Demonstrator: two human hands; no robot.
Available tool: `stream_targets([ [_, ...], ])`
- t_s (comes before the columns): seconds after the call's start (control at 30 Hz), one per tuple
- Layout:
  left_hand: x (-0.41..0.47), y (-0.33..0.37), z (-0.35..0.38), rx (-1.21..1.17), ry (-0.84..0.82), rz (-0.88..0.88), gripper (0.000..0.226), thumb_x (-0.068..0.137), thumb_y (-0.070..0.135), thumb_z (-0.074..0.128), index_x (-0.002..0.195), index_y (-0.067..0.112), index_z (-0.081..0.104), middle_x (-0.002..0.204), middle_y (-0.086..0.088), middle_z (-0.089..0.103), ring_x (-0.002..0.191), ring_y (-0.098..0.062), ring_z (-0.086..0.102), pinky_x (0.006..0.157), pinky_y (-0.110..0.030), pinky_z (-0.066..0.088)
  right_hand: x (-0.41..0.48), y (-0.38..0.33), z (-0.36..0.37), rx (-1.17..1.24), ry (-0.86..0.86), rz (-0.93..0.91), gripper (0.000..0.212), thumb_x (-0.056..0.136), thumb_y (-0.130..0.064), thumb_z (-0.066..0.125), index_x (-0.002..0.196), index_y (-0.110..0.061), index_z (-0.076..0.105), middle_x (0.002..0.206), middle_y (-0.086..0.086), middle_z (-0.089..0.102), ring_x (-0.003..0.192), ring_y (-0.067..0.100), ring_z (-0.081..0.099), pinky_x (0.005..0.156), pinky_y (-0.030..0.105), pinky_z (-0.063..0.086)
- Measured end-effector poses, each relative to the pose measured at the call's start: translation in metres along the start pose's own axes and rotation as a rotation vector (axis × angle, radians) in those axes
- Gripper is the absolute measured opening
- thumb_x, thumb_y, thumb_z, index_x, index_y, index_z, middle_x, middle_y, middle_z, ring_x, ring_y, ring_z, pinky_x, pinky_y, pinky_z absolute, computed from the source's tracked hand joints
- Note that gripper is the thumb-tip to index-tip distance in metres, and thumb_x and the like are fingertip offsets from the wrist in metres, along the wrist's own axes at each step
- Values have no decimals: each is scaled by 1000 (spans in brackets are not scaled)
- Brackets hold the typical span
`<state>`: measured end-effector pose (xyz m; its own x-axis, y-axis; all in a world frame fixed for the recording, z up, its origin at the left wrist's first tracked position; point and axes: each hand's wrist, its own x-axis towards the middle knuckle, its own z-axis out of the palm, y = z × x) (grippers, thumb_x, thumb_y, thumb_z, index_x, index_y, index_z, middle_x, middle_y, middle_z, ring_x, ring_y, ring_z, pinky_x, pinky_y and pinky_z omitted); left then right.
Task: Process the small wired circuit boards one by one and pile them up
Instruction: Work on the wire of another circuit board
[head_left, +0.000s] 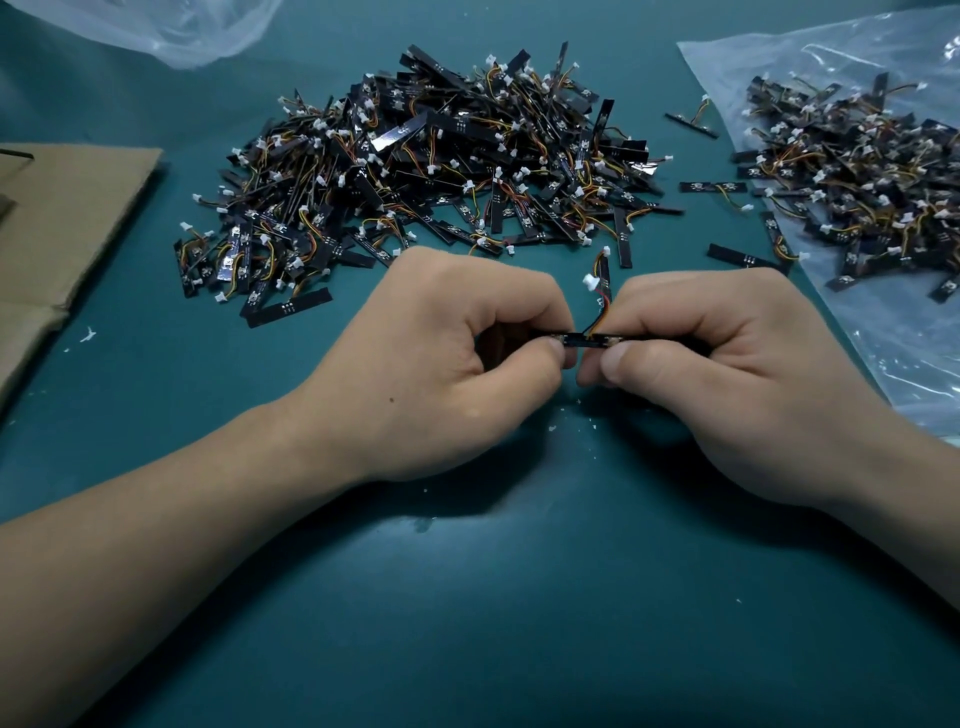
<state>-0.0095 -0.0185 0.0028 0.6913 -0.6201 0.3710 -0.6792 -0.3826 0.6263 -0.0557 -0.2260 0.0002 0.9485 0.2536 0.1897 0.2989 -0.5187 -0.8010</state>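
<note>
1. Two bare hands meet over the near middle of the teal table (493, 597), and each pinches one end of a single small circuit board (587, 340).
2. The left hand (441, 353) has its fingers curled in, and its thumb and forefinger nip the board's left end.
3. The right hand (727, 374) is curled the same way and clamps the board's right end between thumb and forefinger.
4. The board lies level, running left to right. Only a short black stretch of it shows in the narrow gap between the two sets of fingertips.
5. Thin coloured wires (600, 317) rise from the board's exposed middle and bend toward the far side. They end in a white connector (590, 281) just beyond the right hand's knuckles.
6. A large pile (426, 171) of similar wired boards lies on the table beyond the hands, spreading left of centre and well apart from them.
7. A second pile (857, 182) lies at the far right on a clear plastic bag (909, 353), whose near edge runs just beside the right hand.
8. Several loose boards (714, 188) lie on the table between the two piles.
9. A sheet of cardboard (78, 218) lies at the left edge, more clear plastic (171, 26) sits at the far left corner, and white crumbs (552, 428) dot the table near the hands.
</note>
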Motion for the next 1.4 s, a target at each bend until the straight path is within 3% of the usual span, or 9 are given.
stream_targets([
  [0.13, 1, 1, 1, 92, -6, 56, 11, 83, 9, 66, 75, 11, 72, 58, 4, 55, 57, -12, 49, 58, -28, 40, 1, 0, 0, 4, -1, -1, 20, 81, -17, 65, 67, -8, 74, 65, 3, 60, 64, 21, 57, 58, 31, 41],
  [0.3, 1, 1, 1, 27, -54, -10, 14, 84, 10, 66, 71, 15, 66, 52, 9, 45, 52, -12, 45, 53, -18, 31, 0, 1, -1, -11, -1, -35, 21, 84, -17, 64, 69, -7, 75, 66, 7, 61, 65, 24, 58, 59, 38, 43],
  [0.43, 3, -2, 1, -67, -91, -125, 16, 83, 13, 62, 68, 16, 62, 54, -2, 49, 52, -18, 43, 50, -27, 34, 0, 2, 1, -94, -20, -109, 26, 89, -16, 64, 70, -2, 74, 67, 9, 60, 65, 23, 58, 61, 41, 43],
  [0.73, 1, 0, 0, -80, -84, -90, 16, 82, 7, 63, 67, 12, 59, 53, -1, 45, 50, -11, 38, 50, -21, 30, 0, 2, 1, -129, 5, -122, 24, 87, -13, 64, 67, -2, 72, 64, 9, 58, 64, 22, 57, 60, 38, 43],
  [0.93, 0, 4, -1, 22, -81, 21, 15, 81, 5, 63, 68, 9, 56, 53, 2, 39, 53, -18, 38, 51, -21, 29, -1, 0, 1, -140, -17, -100, 20, 85, -13, 64, 67, -9, 70, 62, 0, 54, 63, 20, 55, 60, 36, 42],
  [1.1, 1, 2, -2, -7, -72, -1, 16, 84, 6, 62, 70, 10, 56, 56, 1, 43, 56, -16, 43, 53, -22, 31, 0, 1, 2, -128, -2, -101, 24, 87, -15, 64, 66, -5, 68, 61, 4, 53, 62, 22, 53, 58, 35, 40],
  [1.23, 2, 1, -2, -18, -86, -15, 18, 84, 6, 60, 69, 10, 52, 57, 0, 42, 57, -17, 41, 53, -22, 30, 0, 1, 2, -157, -1, -118, 24, 89, -14, 63, 66, -10, 67, 60, -2, 51, 62, 19, 53, 58, 30, 39],
  [1.4, 3, 1, -1, -12, -90, -22, 15, 79, 7, 58, 67, 9, 50, 57, -1, 40, 57, -17, 38, 53, -22, 30, 0, 2, 3, -179, -10, -134, 22, 88, -13, 63, 68, -8, 70, 62, 2, 56, 64, 19, 55, 61, 36, 43],
])
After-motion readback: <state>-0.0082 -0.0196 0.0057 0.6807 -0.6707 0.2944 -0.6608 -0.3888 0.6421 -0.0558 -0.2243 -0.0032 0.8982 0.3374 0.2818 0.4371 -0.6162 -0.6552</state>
